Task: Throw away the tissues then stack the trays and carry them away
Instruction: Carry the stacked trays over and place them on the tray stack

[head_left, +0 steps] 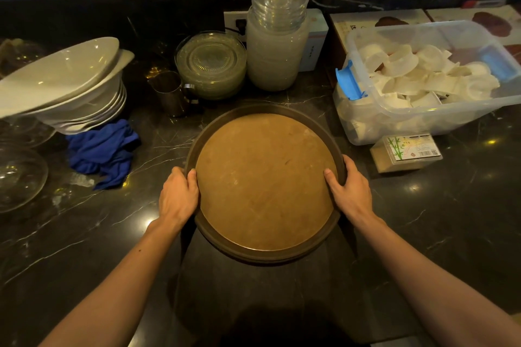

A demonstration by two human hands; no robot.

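Okay, head view: round brown trays (265, 183) stacked on the dark marble counter (451, 220), centre. Left hand (179, 194) clamps the left rim, right hand (349, 190) the right rim, thumbs on top. Blue cloth (103, 151) lies well left; clear bin (428, 79) sits beyond, on the right.

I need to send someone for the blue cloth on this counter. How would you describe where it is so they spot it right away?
Start at the round brown tray held by both hands on the dark marble counter. Look left to the leaning stack of white dishes; the blue cloth lies crumpled at its foot. It is the only soft, deep blue thing among glass and white crockery.
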